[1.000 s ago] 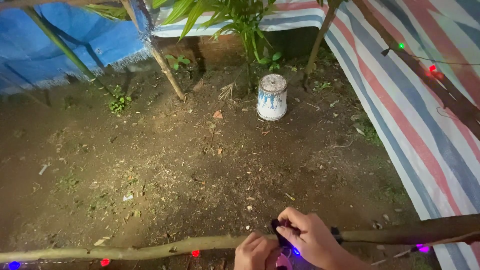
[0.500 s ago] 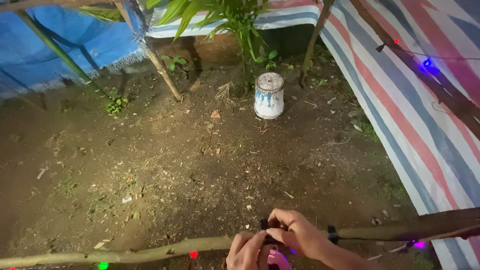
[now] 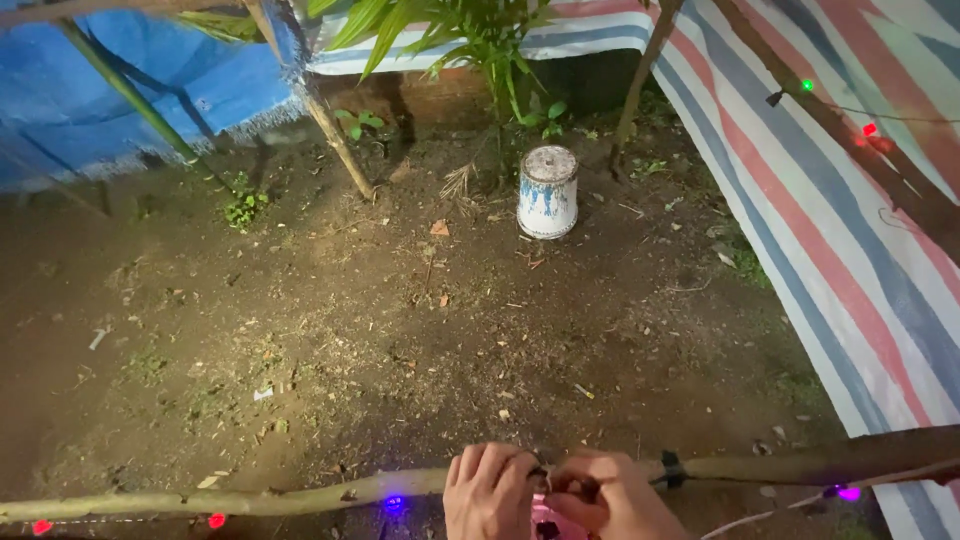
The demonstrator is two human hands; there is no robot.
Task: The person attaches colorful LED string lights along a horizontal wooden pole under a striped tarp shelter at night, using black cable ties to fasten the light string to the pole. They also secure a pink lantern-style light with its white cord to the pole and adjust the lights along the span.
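Lower edge of view, running 9 to 3 o'clock: a long bare pole (image 3: 300, 497) with a string of small coloured lights along it — red bulbs (image 3: 215, 520) at the far left, a blue-violet bulb (image 3: 393, 503) just left of the hands.

Left hand (image 3: 487, 490) sits at 6 o'clock, fingers curled over the pole and pinched narrowly on the dark wire (image 3: 541, 472) where it crosses the wood. Right hand (image 3: 610, 497) touches it from the right, fingers closed tight on the same wire; what lies inside the fist cannot be told. A pink glow (image 3: 545, 517) shows below the knuckles, presumably another bulb.

Just right of the right hand, a black tie (image 3: 669, 468) wraps the pole. At 3 o'clock a purple bulb (image 3: 848, 493) hangs under it.

Judgement: the fastening goes best with the left hand holding the wire firm against the wood while the right works close to the pole — slack would let the lights sag.

At 12 o'clock, well apart, a white and blue pot (image 3: 548, 192) stands on bare soil.
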